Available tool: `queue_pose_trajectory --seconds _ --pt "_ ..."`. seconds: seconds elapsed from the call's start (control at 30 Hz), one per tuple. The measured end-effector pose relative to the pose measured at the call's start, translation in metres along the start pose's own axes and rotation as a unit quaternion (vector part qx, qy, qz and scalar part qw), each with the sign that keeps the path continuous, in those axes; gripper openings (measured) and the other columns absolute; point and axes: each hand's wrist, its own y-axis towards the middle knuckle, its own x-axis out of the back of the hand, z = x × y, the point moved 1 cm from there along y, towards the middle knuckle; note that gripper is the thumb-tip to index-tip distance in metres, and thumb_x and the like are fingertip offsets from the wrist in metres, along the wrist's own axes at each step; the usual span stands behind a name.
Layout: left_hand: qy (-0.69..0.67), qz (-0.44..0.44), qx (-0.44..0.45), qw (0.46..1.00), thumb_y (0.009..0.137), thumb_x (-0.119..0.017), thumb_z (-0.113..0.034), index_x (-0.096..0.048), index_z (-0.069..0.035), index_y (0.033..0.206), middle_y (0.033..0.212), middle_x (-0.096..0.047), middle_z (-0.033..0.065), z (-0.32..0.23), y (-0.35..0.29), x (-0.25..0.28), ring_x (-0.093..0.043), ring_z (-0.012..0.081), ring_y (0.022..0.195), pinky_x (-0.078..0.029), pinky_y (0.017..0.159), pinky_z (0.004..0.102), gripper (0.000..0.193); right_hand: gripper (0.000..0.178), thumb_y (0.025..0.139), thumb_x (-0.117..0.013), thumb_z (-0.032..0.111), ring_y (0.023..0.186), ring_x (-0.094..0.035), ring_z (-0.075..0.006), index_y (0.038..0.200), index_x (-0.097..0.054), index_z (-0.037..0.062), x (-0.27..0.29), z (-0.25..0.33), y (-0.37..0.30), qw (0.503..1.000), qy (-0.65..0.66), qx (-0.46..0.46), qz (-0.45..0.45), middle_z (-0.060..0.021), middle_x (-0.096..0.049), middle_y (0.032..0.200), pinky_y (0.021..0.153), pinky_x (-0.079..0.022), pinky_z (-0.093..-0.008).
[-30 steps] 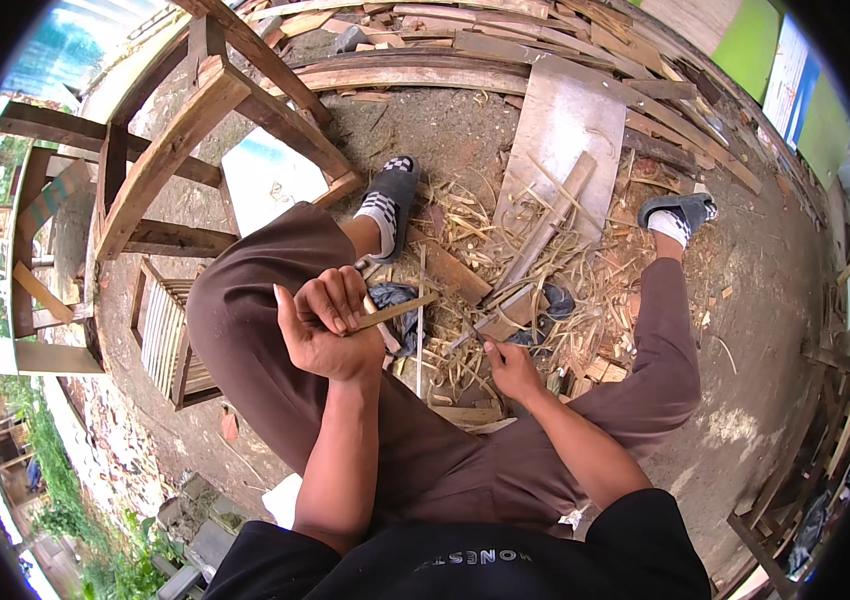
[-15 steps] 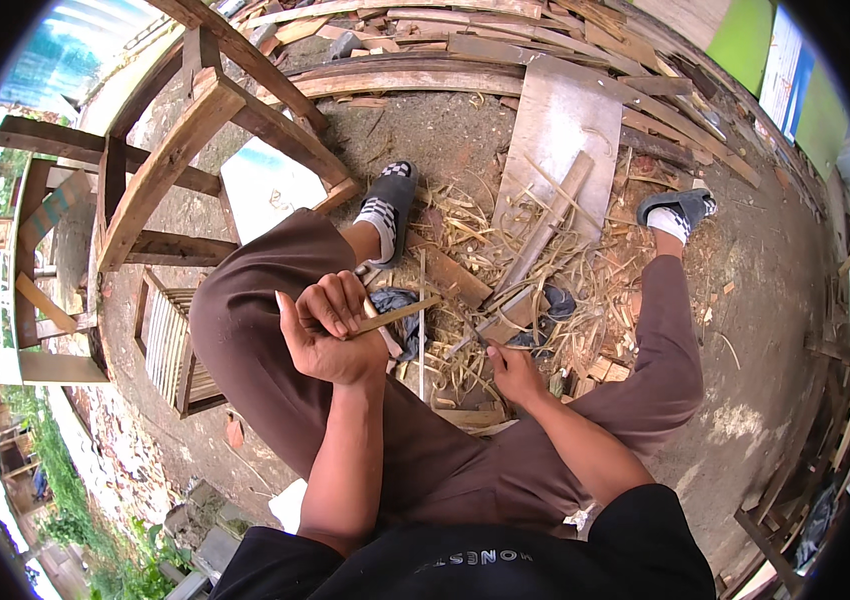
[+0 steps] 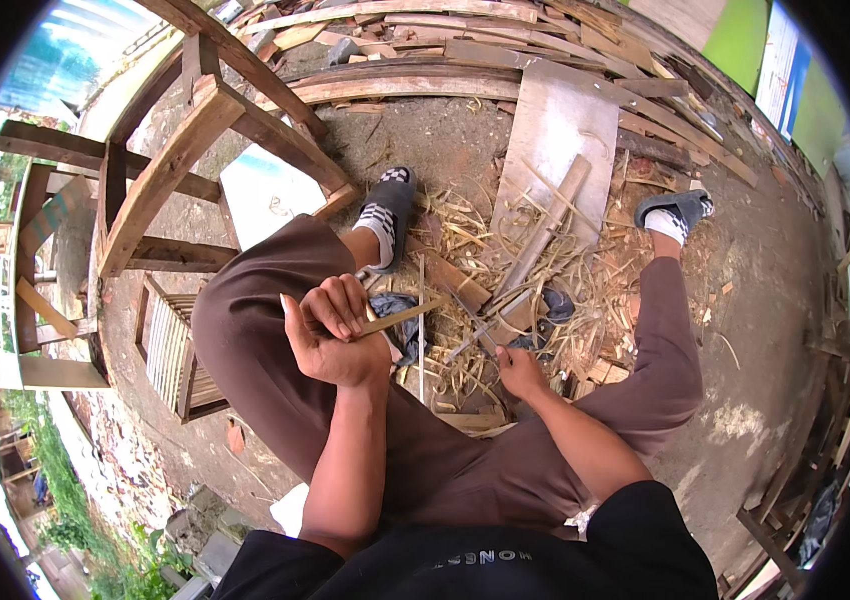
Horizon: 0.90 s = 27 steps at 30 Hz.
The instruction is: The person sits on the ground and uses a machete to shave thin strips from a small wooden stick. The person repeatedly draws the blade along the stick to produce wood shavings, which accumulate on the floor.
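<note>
My left hand (image 3: 333, 335) is raised over my left thigh, its fingers curled around a flat, narrow bamboo strip (image 3: 407, 315). The free end of the strip points right, toward the middle. My right hand (image 3: 522, 374) is closed on a knife (image 3: 479, 325) whose thin grey blade slants up and to the left. The handle is hidden in my fist. A small gap separates the blade from the strip. Curly pale shavings (image 3: 460, 225) litter the ground between my feet, below both hands.
A board (image 3: 547, 220) lies on a grey sheet (image 3: 570, 120) ahead. Dark plastic (image 3: 395, 312) sits by the left hand. A wooden frame (image 3: 160, 170) and a slatted wooden piece (image 3: 171, 345) stand left. Scrap planks (image 3: 405, 80) are piled at the far side.
My right hand has shifted slightly right and down, and the knife blade has turned so more of it shows. My left hand and the bamboo strip have barely moved.
</note>
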Motion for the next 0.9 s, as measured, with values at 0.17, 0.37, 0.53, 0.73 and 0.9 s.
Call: queue_pose_trajectory --seconds 0.17,0.37,0.53,0.73,0.9 --pt "0.002 -0.013 0.001 1.000 0.106 -0.035 -0.040 -0.034 -0.013 0.049 0.049 -0.031 0.0011 0.000 -0.005 -0.003 -0.026 0.0125 0.048 -0.024 0.053 0.0272 0.063 0.040 0.105 -0.046 0.039 0.097 -0.064 -0.0482 0.119 -0.067 0.0084 -0.002 0.001 0.005 0.998 0.012 -0.053 0.007 -0.0262 -0.069 0.097 0.082 -0.049 -0.0542" --pt "0.006 -0.020 -0.031 0.999 0.106 -0.035 -0.038 -0.033 -0.013 0.050 0.049 -0.031 0.0016 0.003 -0.003 -0.002 -0.027 0.0129 0.048 -0.023 0.050 0.0281 0.061 0.045 0.105 -0.046 0.039 0.096 -0.065 -0.0470 0.105 -0.071 0.0014 -0.003 -0.005 -0.003 0.999 0.009 0.015 -0.041 -0.0253 -0.071 0.097 0.084 -0.051 -0.0515" --pt "0.049 -0.029 -0.041 0.998 0.106 -0.033 -0.037 -0.033 -0.014 0.049 0.046 -0.029 0.0016 -0.001 0.003 -0.008 -0.026 0.0137 0.044 -0.025 0.047 0.0276 0.061 0.049 0.104 -0.045 0.042 0.099 -0.064 -0.0487 0.100 -0.072 0.0003 0.002 -0.025 0.014 0.999 0.015 -0.043 -0.021 -0.0285 -0.069 0.097 0.088 -0.049 -0.0563" --pt "-0.082 0.049 -0.051 0.994 0.106 -0.028 -0.043 -0.034 -0.015 0.048 0.045 -0.030 0.0003 -0.086 0.015 -0.075 -0.030 0.0134 0.043 -0.028 0.048 0.0280 0.064 0.053 0.103 -0.050 0.049 0.051 -0.052 -0.0241 0.095 -0.065 -0.0016 0.065 -0.003 -0.019 0.910 0.358 -0.030 -0.209 -0.0086 -0.053 0.060 0.052 -0.046 -0.0399" --pt "-0.213 0.231 -0.065 0.947 0.104 -0.036 -0.044 -0.031 -0.015 0.051 0.051 -0.030 0.0011 -0.112 0.071 -0.161 -0.031 0.0141 0.050 -0.029 0.055 0.0306 0.060 0.036 0.100 -0.062 0.037 0.037 -0.038 -0.0101 0.091 -0.057 0.0032 0.147 0.041 -0.084 0.734 0.603 0.018 -0.312 0.0026 -0.039 0.053 0.035 -0.032 -0.0289"
